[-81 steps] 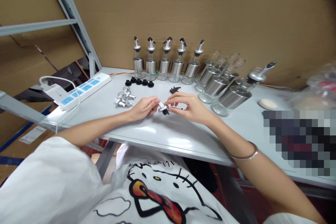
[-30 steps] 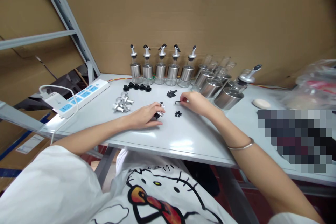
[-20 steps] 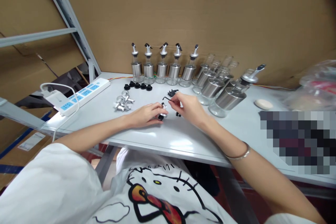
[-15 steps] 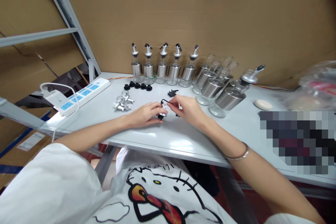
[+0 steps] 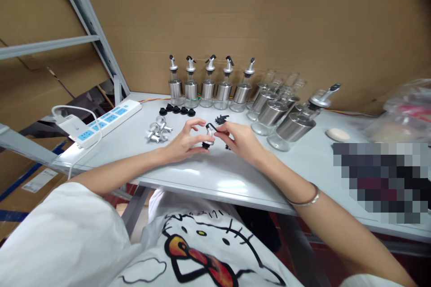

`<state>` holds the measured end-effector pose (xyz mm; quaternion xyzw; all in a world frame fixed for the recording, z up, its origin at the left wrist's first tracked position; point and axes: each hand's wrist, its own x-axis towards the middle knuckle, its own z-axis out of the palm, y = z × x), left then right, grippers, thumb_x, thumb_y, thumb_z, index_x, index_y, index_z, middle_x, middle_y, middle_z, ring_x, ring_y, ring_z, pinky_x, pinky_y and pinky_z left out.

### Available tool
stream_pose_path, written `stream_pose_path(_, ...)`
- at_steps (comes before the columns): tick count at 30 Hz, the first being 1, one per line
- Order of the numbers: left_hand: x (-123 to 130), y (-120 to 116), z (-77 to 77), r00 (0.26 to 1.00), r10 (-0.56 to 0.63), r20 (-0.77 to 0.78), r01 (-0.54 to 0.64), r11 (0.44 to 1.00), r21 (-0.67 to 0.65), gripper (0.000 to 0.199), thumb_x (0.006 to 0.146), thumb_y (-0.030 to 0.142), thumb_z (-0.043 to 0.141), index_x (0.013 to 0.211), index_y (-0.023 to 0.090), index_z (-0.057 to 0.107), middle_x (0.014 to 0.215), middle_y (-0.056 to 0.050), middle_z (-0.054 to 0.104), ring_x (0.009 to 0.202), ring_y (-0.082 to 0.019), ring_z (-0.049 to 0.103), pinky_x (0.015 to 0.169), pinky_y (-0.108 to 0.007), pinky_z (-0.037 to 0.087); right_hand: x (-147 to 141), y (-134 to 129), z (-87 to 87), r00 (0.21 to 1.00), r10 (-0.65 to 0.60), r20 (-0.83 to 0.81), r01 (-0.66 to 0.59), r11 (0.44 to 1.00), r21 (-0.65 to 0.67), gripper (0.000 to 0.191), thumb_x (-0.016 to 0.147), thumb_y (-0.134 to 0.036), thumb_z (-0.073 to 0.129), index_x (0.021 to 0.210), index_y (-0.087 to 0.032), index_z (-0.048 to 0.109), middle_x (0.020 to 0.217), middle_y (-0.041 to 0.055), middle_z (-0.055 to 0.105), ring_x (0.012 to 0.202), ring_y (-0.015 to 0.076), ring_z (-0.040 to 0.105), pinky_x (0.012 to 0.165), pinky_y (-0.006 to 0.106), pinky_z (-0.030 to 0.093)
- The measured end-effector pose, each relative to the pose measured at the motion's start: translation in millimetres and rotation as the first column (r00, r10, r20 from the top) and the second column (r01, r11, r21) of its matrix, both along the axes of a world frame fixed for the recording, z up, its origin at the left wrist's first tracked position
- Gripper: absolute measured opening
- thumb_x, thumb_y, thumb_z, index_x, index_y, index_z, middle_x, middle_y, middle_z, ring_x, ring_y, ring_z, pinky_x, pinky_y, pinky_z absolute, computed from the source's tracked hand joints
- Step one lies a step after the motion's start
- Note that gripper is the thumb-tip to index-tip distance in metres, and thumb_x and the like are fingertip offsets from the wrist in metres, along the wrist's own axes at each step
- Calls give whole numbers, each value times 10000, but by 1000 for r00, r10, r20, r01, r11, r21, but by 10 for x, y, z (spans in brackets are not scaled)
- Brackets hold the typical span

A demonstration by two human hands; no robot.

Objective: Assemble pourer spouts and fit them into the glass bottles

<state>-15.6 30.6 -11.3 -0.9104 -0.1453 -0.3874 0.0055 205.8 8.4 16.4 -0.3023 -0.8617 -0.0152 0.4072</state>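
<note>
Between my hands is a silver pour spout (image 5: 210, 138) with a black stopper at its base. My left hand (image 5: 187, 141) grips it low down with thumb and a finger, the index finger raised and curled above. My right hand (image 5: 238, 138) pinches a black flip cap (image 5: 212, 126) at the spout's tip; whether the cap is attached there I cannot tell. Just behind lie several loose black caps (image 5: 222, 119). Left of my left hand are several silver spout pieces (image 5: 159, 130), and behind them a group of black stoppers (image 5: 175, 110).
Glass bottles with steel sleeves and fitted spouts (image 5: 208, 92) line the back. More bottles without spouts (image 5: 272, 112) stand at right, beside one with a spout (image 5: 296, 128). A power strip (image 5: 104, 121) lies at left, a white oval object (image 5: 337, 134) and plastic bag (image 5: 400, 112) at right.
My left index finger has lifted away from the spout and curled upward. The spout stays between both hands, and my right hand keeps its pinch on the black cap.
</note>
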Motion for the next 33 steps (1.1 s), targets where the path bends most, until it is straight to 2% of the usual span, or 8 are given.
stream_pose_path(8, -4, -36, 48, 999, -32, -4, 32, 998, -56, 292, 896, 340, 568, 1171, 261, 507, 1268, -112, 408, 1073, -208, 551, 924, -457, 522, 6, -35, 22, 1000, 12, 26, -10, 995, -95, 252, 957, -383, 443, 804, -190, 495, 662, 18, 616, 558, 123, 559, 539, 221, 406)
stream_pose_path(12, -11, -41, 19, 999, -46, -15, 45, 998, -42, 312, 903, 364, 552, 1184, 243, 492, 1202, -104, 405, 985, -179, 570, 879, -416, 552, -3, -61, 71, 978, -56, 199, 76, 992, -96, 461, 884, -626, 445, 791, -180, 515, 685, 45, 631, 572, 153, 554, 572, 264, 389)
stream_pose_path(15, -23, -34, -33, 998, -41, -38, 39, 998, -43, 311, 911, 358, 542, 1195, 249, 479, 1201, -101, 384, 946, -167, 564, 844, -392, 563, -13, -59, 69, 939, -68, 336, 90, 995, -50, 560, 868, -696, 377, 755, -169, 530, 669, 69, 634, 580, 177, 558, 573, 283, 358)
stream_pose_path(21, -31, -38, -87, 997, -62, -36, 59, 995, -80, 332, 905, 345, 555, 1205, 259, 446, 1202, -90, 352, 836, -130, 554, 758, -356, 571, -56, -75, 18, 896, -91, 434, 74, 996, 54, 513, 955, -566, 323, 759, -153, 557, 631, 81, 619, 558, 177, 541, 579, 301, 330)
stream_pose_path(25, -30, -36, -107, 998, -59, -35, 54, 990, -130, 288, 939, 324, 489, 1202, 228, 422, 1200, -106, 345, 771, -101, 559, 738, -339, 571, -211, -218, -16, 913, 62, 404, -112, 988, 102, 389, 999, -297, 338, 682, -175, 528, 589, 40, 590, 507, 137, 498, 564, 290, 303)
stream_pose_path(27, -31, -28, -118, 997, -63, -49, 55, 988, -147, 276, 946, 342, 470, 1194, 228, 429, 1203, -105, 347, 798, -110, 578, 770, -350, 569, -275, -274, -25, 927, 126, 353, -169, 981, 91, 368, 981, -275, 378, 651, -183, 513, 562, 16, 564, 479, 120, 465, 548, 280, 292)
stream_pose_path(29, -29, -20, -118, 997, -52, -56, 41, 981, -189, 292, 940, 386, 474, 1178, 219, 450, 1207, -111, 356, 854, -134, 597, 821, -374, 562, -281, -270, -24, 937, 182, 299, -197, 980, 22, 353, 967, -280, 398, 651, -183, 519, 548, 2, 546, 475, 111, 449, 545, 266, 302)
stream_pose_path(33, -5, -10, -70, 994, -59, -93, 26, 946, -323, 336, 913, 439, 509, 1133, 185, 497, 1202, -129, 405, 807, -136, 608, 817, -371, 564, -162, -124, -1, 974, 195, 116, -161, 953, -256, 335, 949, -281, 406, 656, -177, 529, 557, -15, 531, 509, 99, 455, 552, 230, 342)
